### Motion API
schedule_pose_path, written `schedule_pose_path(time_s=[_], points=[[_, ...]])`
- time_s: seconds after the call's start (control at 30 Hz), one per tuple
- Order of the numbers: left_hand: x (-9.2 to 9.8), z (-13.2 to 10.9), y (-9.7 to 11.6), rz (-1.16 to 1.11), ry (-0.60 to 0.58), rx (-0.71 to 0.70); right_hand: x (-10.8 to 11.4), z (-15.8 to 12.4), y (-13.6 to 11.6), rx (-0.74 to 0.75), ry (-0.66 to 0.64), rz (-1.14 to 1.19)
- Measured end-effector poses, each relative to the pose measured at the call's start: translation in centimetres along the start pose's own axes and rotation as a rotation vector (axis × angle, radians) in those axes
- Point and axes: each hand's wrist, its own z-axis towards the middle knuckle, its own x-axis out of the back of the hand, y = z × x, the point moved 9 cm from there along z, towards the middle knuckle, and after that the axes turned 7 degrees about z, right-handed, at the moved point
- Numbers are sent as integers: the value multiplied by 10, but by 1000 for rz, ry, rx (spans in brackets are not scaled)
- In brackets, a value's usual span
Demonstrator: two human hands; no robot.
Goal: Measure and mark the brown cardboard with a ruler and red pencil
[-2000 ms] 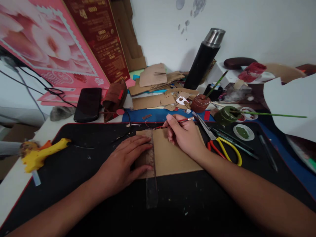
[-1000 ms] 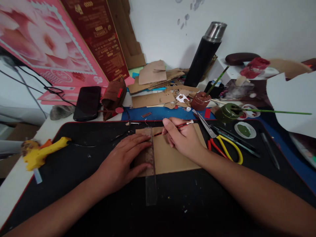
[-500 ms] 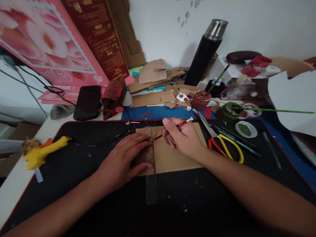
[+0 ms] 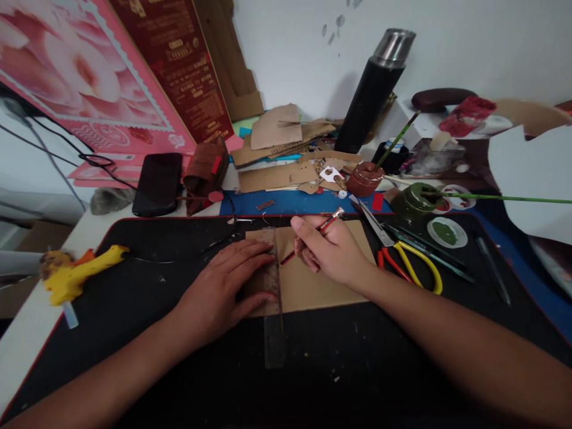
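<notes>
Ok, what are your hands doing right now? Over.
Left hand flat on ruler, pinning it to cardboard. Right hand grips red pencil, tip at ruler edge. Scissors lie alongside, apart.

brown cardboard [image 4: 313, 280], red pencil [image 4: 308, 238], black mat [image 4: 156, 286], yellow glue gun [image 4: 78, 271], pink floral box [image 4: 75, 77]

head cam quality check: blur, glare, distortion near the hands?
Head view: soft, even light with no hard glare, and only faint shadows on the black mat. The right hand with its red pencil and the left hand on the clear ruler are sharp. Wide-angle distortion seems to tilt the black flask. The yellow glue gun near the left edge looks slightly soft.
</notes>
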Motion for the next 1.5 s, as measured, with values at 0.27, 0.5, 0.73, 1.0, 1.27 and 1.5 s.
schedule_pose_path(time_s=[0.27, 0.5, 0.73, 1.0, 1.27, 1.5], points=[[0, 0, 1, 20, -4, -8, -9, -3, 4, -64, -94, 19], [0, -1, 1, 34, -1, -11, -23, -8, 9, -109, -257, 67], [1, 0, 1, 15, 9, -10, -32, -13, 11, -168, -350, 73], [2, 0, 2, 20, 11, -16, -38, -16, 11, -256, -396, 140], [2, 1, 2, 25, 13, -16, -38, -15, 12, -230, -379, 160], [3, 1, 2, 16, 18, -14, -36, -14, 10, -228, -375, 104]])
